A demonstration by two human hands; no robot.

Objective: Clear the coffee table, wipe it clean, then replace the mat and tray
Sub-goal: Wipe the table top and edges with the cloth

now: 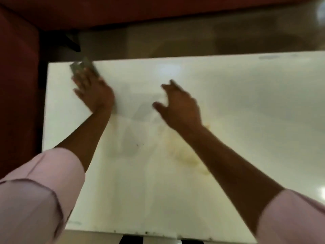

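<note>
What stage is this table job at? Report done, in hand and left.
Done: the white glossy coffee table carries no mat or tray. In hand: the left hand presses a blurred greyish cloth near the far-left corner. Left: the yellowish stain, then mat and tray, neither in view.

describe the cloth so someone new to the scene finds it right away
Start at the white coffee table and go to its far left corner, beside the red sofa. The cloth is the small grey-green, blurred patch under the fingertips of the left hand. The right hand holds nothing.

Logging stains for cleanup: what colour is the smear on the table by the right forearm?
Yellowish-brown stain on the white table, seen in the head view.
</note>
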